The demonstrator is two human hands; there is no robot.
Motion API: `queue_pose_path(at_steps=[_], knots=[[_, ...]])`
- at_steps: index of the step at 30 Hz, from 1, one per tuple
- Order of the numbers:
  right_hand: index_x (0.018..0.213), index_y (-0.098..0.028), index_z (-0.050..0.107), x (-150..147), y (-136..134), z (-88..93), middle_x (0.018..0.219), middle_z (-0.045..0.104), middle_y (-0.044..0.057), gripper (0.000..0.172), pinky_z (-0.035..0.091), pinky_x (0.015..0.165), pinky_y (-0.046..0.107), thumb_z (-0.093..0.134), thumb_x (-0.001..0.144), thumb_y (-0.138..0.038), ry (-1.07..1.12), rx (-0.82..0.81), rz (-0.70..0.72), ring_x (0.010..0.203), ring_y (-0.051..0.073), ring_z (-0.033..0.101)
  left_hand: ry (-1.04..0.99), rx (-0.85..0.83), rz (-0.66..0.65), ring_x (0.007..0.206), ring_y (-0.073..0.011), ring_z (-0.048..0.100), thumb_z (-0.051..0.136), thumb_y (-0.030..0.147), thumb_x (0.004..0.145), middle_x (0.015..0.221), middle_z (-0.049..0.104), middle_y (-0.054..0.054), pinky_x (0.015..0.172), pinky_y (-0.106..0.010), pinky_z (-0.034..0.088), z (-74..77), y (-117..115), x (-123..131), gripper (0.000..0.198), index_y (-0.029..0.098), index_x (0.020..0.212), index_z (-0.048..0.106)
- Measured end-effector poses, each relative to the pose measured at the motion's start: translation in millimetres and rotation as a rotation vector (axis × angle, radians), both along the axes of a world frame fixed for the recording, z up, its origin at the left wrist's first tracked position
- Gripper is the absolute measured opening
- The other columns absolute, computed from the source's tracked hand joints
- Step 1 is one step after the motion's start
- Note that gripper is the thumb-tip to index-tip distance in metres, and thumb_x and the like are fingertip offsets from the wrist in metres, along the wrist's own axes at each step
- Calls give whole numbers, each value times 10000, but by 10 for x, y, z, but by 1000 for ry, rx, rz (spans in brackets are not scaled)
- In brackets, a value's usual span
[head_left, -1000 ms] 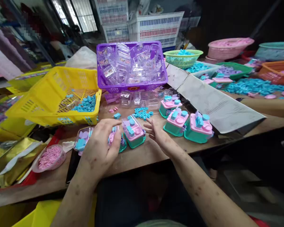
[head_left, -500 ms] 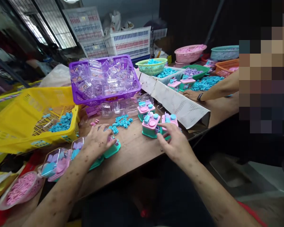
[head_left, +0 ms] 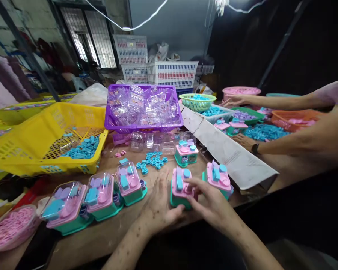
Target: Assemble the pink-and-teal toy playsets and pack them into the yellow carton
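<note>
Both my hands close round one pink-topped, teal-based toy set (head_left: 180,186) near the table's front edge. My left hand (head_left: 159,204) cups its left side and base. From the right, my right hand (head_left: 210,202) grips it with fingers over the pink top. This set has no clear cover. Two more uncovered sets stand close by, one (head_left: 218,179) just to the right and one (head_left: 186,152) further back. Three sets with clear covers (head_left: 101,195) stand in a row to the left.
A purple basket (head_left: 144,125) of clear covers and a yellow crate (head_left: 49,140) with blue pieces stand behind. Loose blue pieces (head_left: 152,162) lie mid-table. A cardboard strip (head_left: 228,152) divides the table; another person's arms (head_left: 284,123) work beyond it among several baskets. A tub of pink pieces (head_left: 8,230) sits front left.
My left hand left the covered sets and came right. My right hand drew an uncovered set toward the front edge; both hands now hold it. The camera tilted up.
</note>
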State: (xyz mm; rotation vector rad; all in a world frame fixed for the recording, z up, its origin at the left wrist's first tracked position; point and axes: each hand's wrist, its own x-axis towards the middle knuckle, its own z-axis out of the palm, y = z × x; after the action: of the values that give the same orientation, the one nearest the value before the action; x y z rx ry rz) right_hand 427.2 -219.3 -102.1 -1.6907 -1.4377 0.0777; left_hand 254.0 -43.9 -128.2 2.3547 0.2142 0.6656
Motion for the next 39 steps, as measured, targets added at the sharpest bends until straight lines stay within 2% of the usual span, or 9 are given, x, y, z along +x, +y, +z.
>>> queue_pose_path(at_steps=[2, 6, 11, 14, 18, 21, 27, 32, 39], knots=[[1463, -298, 726, 0, -62, 132, 1070, 838, 22, 352, 676, 819, 295, 675, 1114, -309, 15, -47, 73, 856, 175, 806, 5, -168, -40, 1747, -473, 324, 940, 382, 859, 1845, 304, -267, 1392, -737, 373, -102, 37, 139, 1211, 237, 1761, 145], [1236, -281, 848, 140, 36, 556, 859, 830, 4, 240, 636, 687, 267, 664, 1147, -407, -10, -41, 17, 664, 158, 765, 4, -422, -66, 1599, -434, 543, 1063, 399, 703, 1677, 519, -207, 1357, -670, 461, -162, 54, 225, 1220, 228, 1673, 342], [1271, -245, 815, 513, 1037, 1001, 901, 793, 35, 316, 640, 694, 316, 653, 1134, -479, -50, -197, -45, 743, 200, 759, 31, -425, 1, 1689, -486, 412, 1106, 397, 640, 1759, 440, -229, 1411, -726, 356, -230, -39, 205, 1330, 218, 1709, 336], [1419, -247, 755, 659, 1912, 932, 1245, 796, 115, 375, 680, 944, 411, 734, 1075, -393, -282, -344, -13, 1059, 271, 794, 45, -406, -20, 1715, -481, 371, 1094, 467, 690, 1793, 416, -234, 1426, -727, 331, -278, -63, 190, 1366, 215, 1760, 285], [1710, -200, 499, 670, 2814, 626, 1667, 551, 249, 934, 559, 1233, 562, 957, 915, -370, -622, -489, -98, 1493, 419, 598, 12, -395, -67, 1666, -508, 440, 1060, 616, 710, 1779, 430, -256, 1386, -747, 396, -363, -47, 208, 1371, 220, 1778, 297], [1633, -187, 572, 642, 3105, 467, 1637, 555, 271, 793, 543, 1220, 624, 923, 932, -308, -695, -499, -112, 1490, 462, 568, -17, -415, -63, 1611, -552, 488, 1055, 677, 650, 1750, 458, -267, 1337, -786, 441, -428, -43, 258, 1399, 217, 1765, 347], [1628, -152, 565, 672, 3046, 466, 1572, 532, 258, 840, 517, 1253, 552, 926, 872, -213, -741, -420, -90, 1432, 410, 587, -13, -465, -69, 1535, -527, 557, 1051, 700, 632, 1682, 521, -229, 1317, -750, 476, -369, -47, 261, 1327, 258, 1726, 442], [1486, -175, 630, 661, 2802, 692, 1453, 623, 211, 698, 527, 1236, 591, 913, 863, -310, -727, -365, -59, 1380, 415, 619, -1, -479, -51, 1569, -539, 524, 1079, 694, 612, 1719, 484, -240, 1339, -759, 446, -305, -43, 211, 1376, 239, 1734, 426], [1525, -317, 595, 412, 1574, 1294, 1533, 594, 148, 718, 645, 1105, 538, 869, 923, -597, -182, -229, 71, 1342, 359, 710, -55, -454, -64, 1613, -510, 482, 1062, 637, 690, 1690, 537, -237, 1376, -752, 387, -308, -13, 189, 1255, 213, 1697, 445]])
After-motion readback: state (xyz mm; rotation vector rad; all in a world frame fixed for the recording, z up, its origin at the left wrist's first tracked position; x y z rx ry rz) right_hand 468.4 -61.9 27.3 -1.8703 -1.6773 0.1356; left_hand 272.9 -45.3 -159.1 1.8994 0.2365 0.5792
